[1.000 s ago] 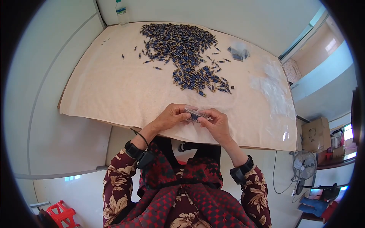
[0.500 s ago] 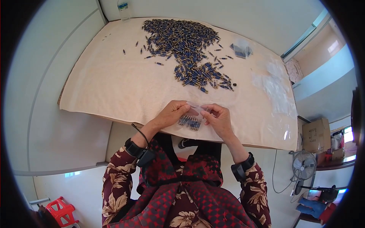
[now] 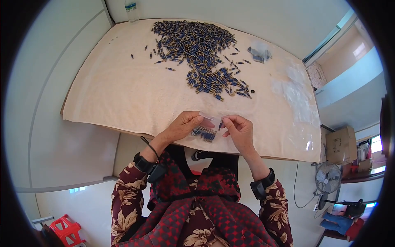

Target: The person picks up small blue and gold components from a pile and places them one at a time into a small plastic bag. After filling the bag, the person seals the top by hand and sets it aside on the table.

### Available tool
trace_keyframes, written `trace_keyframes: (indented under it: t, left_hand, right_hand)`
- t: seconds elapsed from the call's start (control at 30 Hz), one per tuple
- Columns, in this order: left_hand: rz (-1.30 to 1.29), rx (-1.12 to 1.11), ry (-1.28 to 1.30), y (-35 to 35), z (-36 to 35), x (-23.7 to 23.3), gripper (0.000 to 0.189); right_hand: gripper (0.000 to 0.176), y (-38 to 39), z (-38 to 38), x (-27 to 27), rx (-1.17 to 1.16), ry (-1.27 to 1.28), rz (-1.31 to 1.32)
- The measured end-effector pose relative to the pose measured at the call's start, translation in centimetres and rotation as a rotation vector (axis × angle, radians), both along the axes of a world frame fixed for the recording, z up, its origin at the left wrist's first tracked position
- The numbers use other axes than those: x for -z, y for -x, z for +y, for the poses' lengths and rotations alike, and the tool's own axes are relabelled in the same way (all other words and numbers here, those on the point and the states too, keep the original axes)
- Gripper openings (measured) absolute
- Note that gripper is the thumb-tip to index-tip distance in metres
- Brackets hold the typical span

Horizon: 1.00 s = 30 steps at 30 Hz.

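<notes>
My left hand [image 3: 184, 125] pinches the upper edge of a small clear plastic bag [image 3: 209, 119] near the table's front edge. Inside the bag lies a row of small blue pieces with brass-coloured ends [image 3: 204, 133]. Just right of the bag's mouth, my right hand [image 3: 238, 131] is closed, with one small blue piece [image 3: 221, 124] between thumb and forefinger. Beyond both hands spreads a big pile of the same blue and brass pieces [image 3: 197, 45], its narrower tail reaching toward me.
A pale cloth [image 3: 111, 94] covers the table. Flat clear bags [image 3: 294, 96] lie along the right side, and a filled bag [image 3: 259, 55] rests at the back right. A small black piece [image 3: 252, 91] sits beside the pile's tail. A plastic bottle [image 3: 131, 11] stands at the back left.
My right hand has moved slightly right, off the bag's edge, and the blue piece now shows in its fingers. My left hand stays on the bag.
</notes>
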State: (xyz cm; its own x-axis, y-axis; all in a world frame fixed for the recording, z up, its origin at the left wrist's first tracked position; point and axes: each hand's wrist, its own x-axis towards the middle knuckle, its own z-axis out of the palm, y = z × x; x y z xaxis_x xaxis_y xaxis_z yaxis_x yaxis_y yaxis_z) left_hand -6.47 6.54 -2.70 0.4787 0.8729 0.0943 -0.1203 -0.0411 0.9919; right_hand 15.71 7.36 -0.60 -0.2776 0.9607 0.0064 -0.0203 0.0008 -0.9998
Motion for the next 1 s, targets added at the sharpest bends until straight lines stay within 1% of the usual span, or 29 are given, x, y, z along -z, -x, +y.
trace_keyframes:
  t: [0.1, 0.27, 0.37, 0.53, 0.67, 0.77, 0.8, 0.83, 0.9, 0.93, 0.97, 1.0]
  left_hand:
    - [-0.018, -0.01, -0.026, -0.2, -0.3, 0.1, 0.039]
    - [0.011, -0.051, -0.092, -0.5, -0.5, 0.1, 0.037]
    - [0.011, -0.071, -0.073, -0.9, -0.6, -0.3, 0.035]
    - [0.029, -0.098, -0.083, -1.1, -0.5, -0.3, 0.032]
    - [0.029, -0.102, -0.071, -0.8, -0.5, 0.0, 0.032]
    - [0.011, -0.099, -0.063, -0.9, -0.4, 0.3, 0.031]
    - [0.001, -0.098, -0.06, -0.9, -0.4, 0.3, 0.03]
    - [0.0, -0.098, -0.061, -1.0, -0.4, 0.3, 0.03]
    - [-0.061, -0.108, 0.045, -1.1, -0.4, 0.1, 0.028]
    - [-0.09, -0.116, 0.097, -1.1, -0.4, -0.1, 0.029]
    - [-0.09, -0.119, 0.095, -0.9, -0.4, -0.2, 0.029]
    - [-0.121, -0.073, 0.158, -0.6, -0.4, -0.2, 0.031]
  right_hand:
    - [0.015, 0.3, -0.3, -0.6, 0.01, -0.048, -0.121]
    - [0.012, -0.1, 0.6, -0.7, -0.04, -0.015, -0.166]
    - [0.011, 0.0, 0.9, -1.1, -0.098, 0.111, -0.145]
    - [0.013, 1.1, 0.6, -1.9, -0.089, 0.08, -0.246]
    - [0.014, 1.2, 0.6, -1.0, -0.086, -0.015, -0.292]
    - [0.013, 1.1, 0.7, -0.5, -0.075, -0.312, -0.467]
    - [0.013, 1.1, 0.8, -0.5, -0.074, -0.312, -0.468]
    - [0.013, 1.2, 0.8, -0.6, -0.086, -0.227, -0.393]
    - [0.013, 1.4, 1.0, -0.7, -0.112, -0.06, -0.24]
    - [0.013, 1.5, 1.2, -0.9, -0.115, -0.062, -0.24]
    - [0.013, 1.4, 1.4, -1.3, -0.112, -0.051, -0.204]
    - [0.014, 1.4, 1.5, -1.8, -0.109, -0.039, -0.169]
